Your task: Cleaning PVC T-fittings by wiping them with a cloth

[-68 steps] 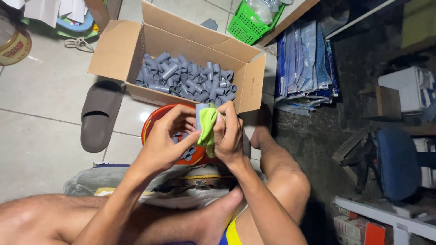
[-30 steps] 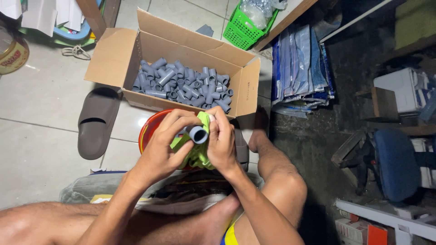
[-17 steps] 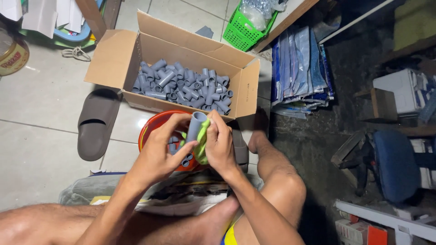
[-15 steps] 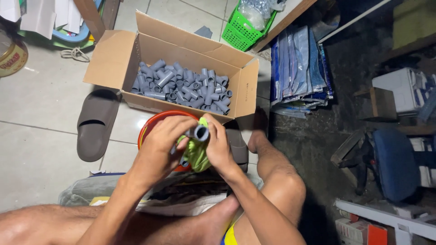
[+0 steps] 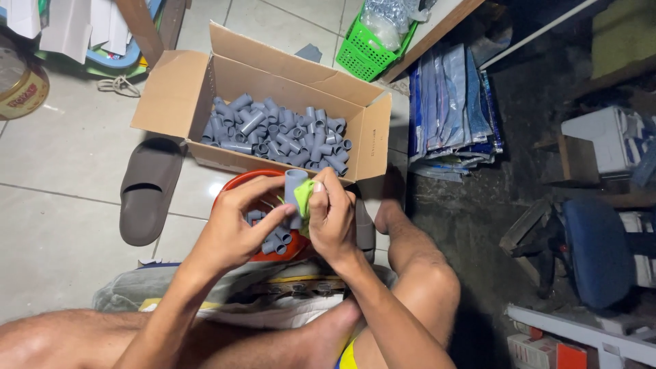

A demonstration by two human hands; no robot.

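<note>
pipe piece held over red bowl

brown slipper (image 5: 149, 188) left. cardboard box (image 5: 179, 96) of grey fittings behind. left hand (image 5: 236, 229) pinches grey pipe piece (image 5: 295, 188); right hand (image 5: 333, 219) presses green cloth (image 5: 305, 197) on it, above red bowl (image 5: 236, 191). green basket (image 5: 372, 48) farther right.

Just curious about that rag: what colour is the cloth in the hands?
The cloth is bright lime green, seen in the head view, pressed against a grey pipe fitting.

Open brown cardboard box (image 5: 184, 102) ahead on the floor; perhaps red-and-white cartons (image 5: 540, 352) bottom right.
</note>
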